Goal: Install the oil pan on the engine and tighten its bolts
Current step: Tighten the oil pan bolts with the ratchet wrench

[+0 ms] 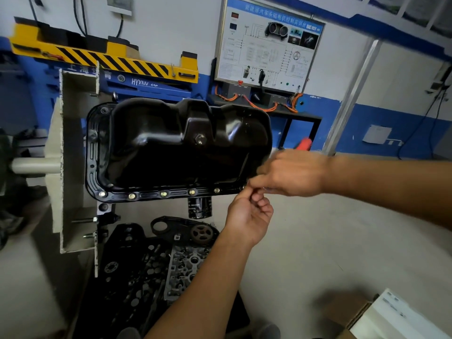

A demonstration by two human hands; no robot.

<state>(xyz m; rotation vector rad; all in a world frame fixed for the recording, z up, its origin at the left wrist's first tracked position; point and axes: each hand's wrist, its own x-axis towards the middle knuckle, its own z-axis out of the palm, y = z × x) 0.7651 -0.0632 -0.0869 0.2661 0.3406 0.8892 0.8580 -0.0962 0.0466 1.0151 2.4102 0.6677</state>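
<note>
Seating: glossy black stamped-steel oil pan (pixel 178 143) on engine (pixel 104 207), flange bolts (pixel 163 194) along btm edge.
R hand (pixel 293 172): grip at btm-right corner, prob next bolt; state can't tell.
L hand (pixel 249 216): grip curled just below, contents unclear.

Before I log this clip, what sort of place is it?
Probably an automotive training workshop: a black oil pan on an engine stand, a wiring trainer board with orange cables, and a yellow-and-black striped lift.

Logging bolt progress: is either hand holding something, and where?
Cannot tell. Left hand and right hand meet at a flange corner of the oil pan; anything pinched is blurred.
</note>
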